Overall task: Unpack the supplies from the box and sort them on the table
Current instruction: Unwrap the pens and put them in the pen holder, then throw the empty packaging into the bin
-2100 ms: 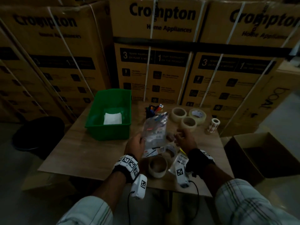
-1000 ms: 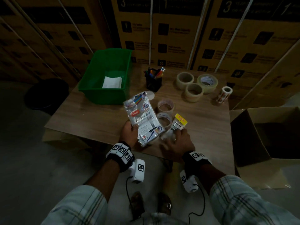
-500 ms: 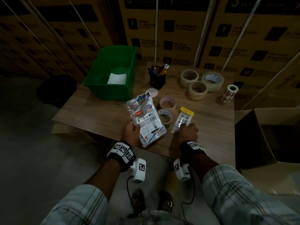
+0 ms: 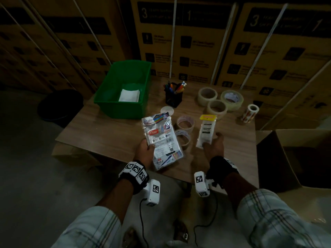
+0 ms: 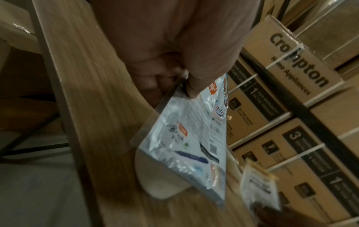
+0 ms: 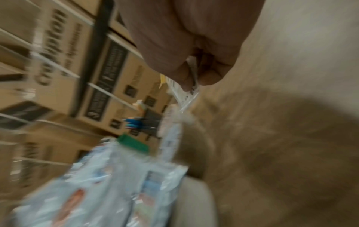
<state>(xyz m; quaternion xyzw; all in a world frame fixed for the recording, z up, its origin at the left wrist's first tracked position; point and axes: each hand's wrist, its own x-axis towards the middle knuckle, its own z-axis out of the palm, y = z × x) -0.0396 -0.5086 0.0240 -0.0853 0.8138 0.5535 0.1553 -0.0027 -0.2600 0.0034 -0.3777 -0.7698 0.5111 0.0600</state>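
My left hand (image 4: 146, 149) grips a clear plastic pack of pens (image 4: 162, 140) by its left edge, holding it tilted above the wooden table (image 4: 107, 138); the left wrist view shows the thumb pinching the pack (image 5: 191, 138). My right hand (image 4: 214, 145) pinches the lower end of a small narrow packet with a yellow header (image 4: 206, 129), also seen in the right wrist view as a packet (image 6: 186, 90) between thumb and fingers. Two tape rolls (image 4: 185, 122) lie on the table between the two packs. The open cardboard box (image 4: 286, 158) stands at the right.
A green bin (image 4: 123, 90) with a white pad inside sits at the back left. A black pen holder (image 4: 173, 97), three larger tape rolls (image 4: 216, 102) and a sticker roll (image 4: 250, 113) stand at the back. Stacked cartons (image 4: 179, 42) wall the far side. A black bin (image 4: 59, 104) is on the floor left.
My right hand picked the small yellow-topped packet off the table and shifted it right. My left hand kept the pen pack and lowered it from its earlier raised position. The view tilted down.
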